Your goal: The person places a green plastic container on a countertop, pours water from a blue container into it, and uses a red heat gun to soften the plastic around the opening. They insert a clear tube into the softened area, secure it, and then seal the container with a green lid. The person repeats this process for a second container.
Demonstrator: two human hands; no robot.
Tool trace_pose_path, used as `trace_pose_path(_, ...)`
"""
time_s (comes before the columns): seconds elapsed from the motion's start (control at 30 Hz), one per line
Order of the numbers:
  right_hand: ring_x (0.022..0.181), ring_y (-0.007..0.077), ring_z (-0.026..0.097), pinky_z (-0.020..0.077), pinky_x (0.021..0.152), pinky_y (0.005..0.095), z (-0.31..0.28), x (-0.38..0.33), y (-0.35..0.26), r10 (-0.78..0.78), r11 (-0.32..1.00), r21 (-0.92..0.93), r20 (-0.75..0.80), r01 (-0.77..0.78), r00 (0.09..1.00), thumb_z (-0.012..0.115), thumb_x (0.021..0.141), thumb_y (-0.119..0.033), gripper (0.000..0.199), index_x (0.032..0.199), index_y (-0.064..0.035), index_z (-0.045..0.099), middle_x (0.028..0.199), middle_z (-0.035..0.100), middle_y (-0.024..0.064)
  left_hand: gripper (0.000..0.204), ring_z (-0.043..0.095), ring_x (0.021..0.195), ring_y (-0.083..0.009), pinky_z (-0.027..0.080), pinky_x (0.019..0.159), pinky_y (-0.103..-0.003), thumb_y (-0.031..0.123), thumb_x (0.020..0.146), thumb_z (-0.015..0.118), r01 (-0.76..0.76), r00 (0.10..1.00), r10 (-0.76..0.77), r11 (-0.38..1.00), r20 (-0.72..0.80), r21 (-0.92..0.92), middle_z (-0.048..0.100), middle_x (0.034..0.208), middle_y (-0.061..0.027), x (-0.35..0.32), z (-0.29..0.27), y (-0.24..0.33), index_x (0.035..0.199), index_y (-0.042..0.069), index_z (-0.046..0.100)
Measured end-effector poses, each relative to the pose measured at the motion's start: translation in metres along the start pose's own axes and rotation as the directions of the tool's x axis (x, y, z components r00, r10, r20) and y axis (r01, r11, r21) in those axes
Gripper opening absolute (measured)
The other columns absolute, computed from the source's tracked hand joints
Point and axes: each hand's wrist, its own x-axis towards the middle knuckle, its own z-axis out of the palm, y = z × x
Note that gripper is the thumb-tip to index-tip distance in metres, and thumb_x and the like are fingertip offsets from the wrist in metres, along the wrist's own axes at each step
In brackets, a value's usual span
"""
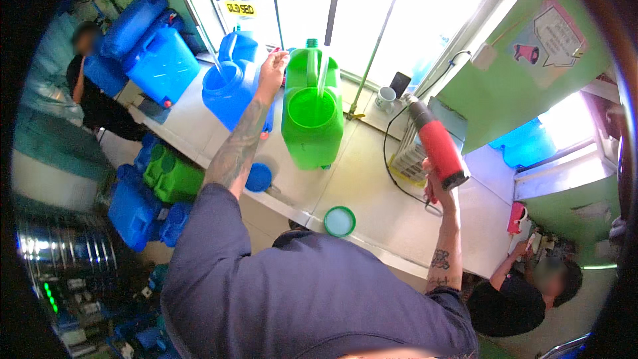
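My left hand (272, 70) is raised between a blue jug (229, 90) and a green jug (311, 116), fingers pinched near a thin pipe; the grip is hard to make out. Water streams into the open mouth of the green jug. My right hand (435, 186) grips the handle of a red heat gun (437, 146), held nozzle up over the white counter (372, 179). A green cap (339, 221) lies on the counter's near edge, and a blue cap (258, 177) lies beside my left forearm.
Blue containers (149, 46) stand at the counter's far left; more blue and green jugs (159, 189) sit below it. A black cord (389, 153) runs across the counter. A mug (385, 98) stands by the window. One person sits at left (93, 93), another at lower right (531, 286).
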Motion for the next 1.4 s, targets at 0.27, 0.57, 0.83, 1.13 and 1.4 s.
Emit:
trace_pose_path(0.27, 0.087, 0.0145, 0.069, 0.0526, 0.075, 0.0282, 0.079, -0.007, -0.114, 0.028, 0.939, 0.343, -0.001, -0.026, 1.000, 0.070, 0.094, -0.035, 0.036, 0.117, -0.0067, 0.068, 0.102, 0.074, 0.0073, 0.043, 0.060, 0.122, -0.0222, 0.047, 0.102, -0.030, 0.031, 0.093, 0.071, 0.000, 0.932, -0.085, 0.972, 0.352, 0.236, 0.062, 0.135, -0.0159, 0.097, 0.017, -0.038, 0.118, -0.004, 0.070)
trace_pose_path(0.57, 0.083, 0.0228, 0.073, 0.0559, 0.061, 0.0285, 0.137, 0.076, -0.182, 0.110, 0.832, 0.543, 0.041, -0.115, 0.993, 0.068, 0.096, -0.036, 0.039, 0.116, -0.0030, 0.060, 0.101, 0.072, 0.0154, 0.059, 0.066, 0.105, -0.0196, 0.055, 0.087, -0.028, 0.025, 0.089, 0.077, 0.220, 0.924, -0.198, 0.975, 0.327, -0.032, 0.066, 0.123, -0.0213, 0.102, 0.027, -0.045, 0.130, -0.012, 0.055)
trace_pose_path(0.83, 0.082, 0.0205, 0.072, 0.0557, 0.061, 0.0283, 0.153, 0.109, -0.191, 0.142, 0.814, 0.555, 0.098, -0.172, 0.985, 0.064, 0.097, -0.041, 0.039, 0.111, -0.0037, 0.063, 0.100, 0.073, 0.0139, 0.056, 0.066, 0.109, -0.0209, 0.054, 0.092, -0.029, 0.026, 0.091, 0.074, 0.147, 0.926, -0.151, 0.988, 0.345, 0.036, 0.065, 0.127, -0.0211, 0.103, 0.028, -0.049, 0.129, -0.011, 0.057)
trace_pose_path(1.13, 0.082, 0.0216, 0.073, 0.0560, 0.061, 0.0286, 0.146, 0.106, -0.197, 0.118, 0.827, 0.541, 0.101, -0.154, 0.988, 0.065, 0.096, -0.039, 0.041, 0.113, -0.0020, 0.063, 0.101, 0.073, 0.0157, 0.047, 0.058, 0.124, -0.0254, 0.046, 0.104, -0.037, 0.033, 0.100, 0.058, -0.429, 0.797, 0.171, 0.836, 0.580, 0.343, 0.063, 0.132, -0.0200, 0.140, 0.011, -0.080, 0.132, -0.001, 0.061)
trace_pose_path(1.4, 0.081, 0.0199, 0.072, 0.0559, 0.062, 0.0279, 0.137, 0.101, -0.198, 0.117, 0.841, 0.524, 0.068, -0.135, 0.991, 0.064, 0.097, -0.039, 0.042, 0.115, -0.0013, 0.063, 0.101, 0.073, 0.0159, 0.067, 0.054, 0.129, -0.0301, 0.043, 0.111, -0.043, 0.048, 0.101, 0.052, 0.418, 0.852, -0.313, 0.889, 0.419, -0.188, 0.060, 0.134, -0.0189, 0.159, 0.057, -0.085, 0.150, 0.004, 0.039)
